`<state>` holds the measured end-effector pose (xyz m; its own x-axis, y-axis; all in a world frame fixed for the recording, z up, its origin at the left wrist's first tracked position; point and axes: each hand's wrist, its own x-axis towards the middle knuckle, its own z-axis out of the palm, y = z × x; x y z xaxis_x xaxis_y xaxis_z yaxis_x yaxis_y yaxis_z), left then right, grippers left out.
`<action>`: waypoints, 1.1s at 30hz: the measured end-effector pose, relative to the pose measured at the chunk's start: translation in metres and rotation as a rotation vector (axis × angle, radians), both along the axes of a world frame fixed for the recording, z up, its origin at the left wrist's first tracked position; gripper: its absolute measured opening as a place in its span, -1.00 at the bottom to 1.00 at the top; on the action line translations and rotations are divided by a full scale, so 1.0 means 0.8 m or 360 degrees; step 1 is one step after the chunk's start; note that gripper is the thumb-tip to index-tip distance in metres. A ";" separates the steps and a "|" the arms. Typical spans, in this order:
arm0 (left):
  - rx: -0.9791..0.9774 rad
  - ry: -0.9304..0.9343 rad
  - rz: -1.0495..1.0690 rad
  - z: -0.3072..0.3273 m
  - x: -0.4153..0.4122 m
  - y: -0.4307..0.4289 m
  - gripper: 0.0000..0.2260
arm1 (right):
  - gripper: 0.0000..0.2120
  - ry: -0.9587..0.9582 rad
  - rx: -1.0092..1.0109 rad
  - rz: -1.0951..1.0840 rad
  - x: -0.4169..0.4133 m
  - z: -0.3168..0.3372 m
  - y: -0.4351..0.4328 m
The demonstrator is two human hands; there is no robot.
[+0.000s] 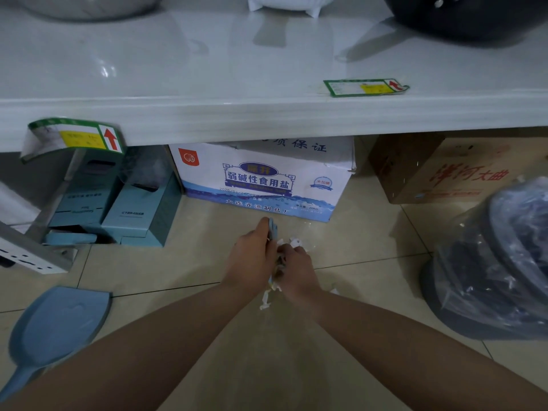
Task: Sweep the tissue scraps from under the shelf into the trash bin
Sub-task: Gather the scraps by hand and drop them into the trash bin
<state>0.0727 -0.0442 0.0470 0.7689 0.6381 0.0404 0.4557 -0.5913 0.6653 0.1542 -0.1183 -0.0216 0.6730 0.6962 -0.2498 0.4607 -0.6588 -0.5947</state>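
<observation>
My left hand (252,256) is closed around a small blue hand brush (273,226) whose end sticks up past my fingers. My right hand (298,269) sits right beside it, fingers curled on the brush's lower part and white tissue scraps (292,242). More scraps (266,301) lie on the tiled floor just below the two hands, in front of the white shelf (267,120). A blue dustpan (59,327) lies flat on the floor at the lower left. The grey trash bin (498,262), lined with a clear bag, stands at the right.
Under the shelf stand a white-and-blue salt carton (261,179), teal boxes (118,203) to the left and a brown carton (430,170) to the right. A white perforated metal piece (32,256) lies at far left. Bowls sit on the shelf top.
</observation>
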 end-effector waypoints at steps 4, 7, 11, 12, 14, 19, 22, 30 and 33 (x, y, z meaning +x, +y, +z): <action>0.0074 -0.0040 -0.0025 0.023 0.005 -0.007 -0.93 | -0.59 -0.0053 0.0023 -0.0006 0.004 0.021 -0.004; 0.0122 -0.0102 -0.0063 0.040 0.014 -0.019 -0.89 | -0.71 -0.0121 0.0024 -0.0014 0.015 0.044 -0.012; 0.0112 -0.0210 -0.0114 0.069 0.025 -0.037 -0.97 | -0.79 -0.0265 0.0067 -0.0030 0.037 0.077 -0.026; 0.0119 -0.0239 -0.0123 0.077 0.027 -0.041 -0.96 | -0.81 -0.0299 0.0094 -0.0027 0.042 0.086 -0.030; 0.0145 -0.0308 -0.0149 0.093 0.035 -0.048 -0.96 | -0.83 -0.0368 0.0137 -0.0034 0.049 0.104 -0.041; 0.0303 -0.0465 -0.0303 0.125 0.056 -0.080 -0.95 | -0.78 -0.0558 0.0152 -0.0121 0.059 0.146 -0.083; 0.0366 -0.0654 -0.0407 0.145 0.069 -0.109 -0.93 | -0.77 -0.0667 0.0176 -0.0174 0.074 0.169 -0.116; 0.0438 -0.0944 -0.0664 0.196 0.132 -0.182 -0.91 | -0.80 -0.0855 0.0279 -0.0417 0.123 0.237 -0.212; 0.0505 -0.1031 -0.0761 0.212 0.159 -0.209 -0.87 | -0.86 -0.0908 0.0287 -0.0510 0.140 0.258 -0.245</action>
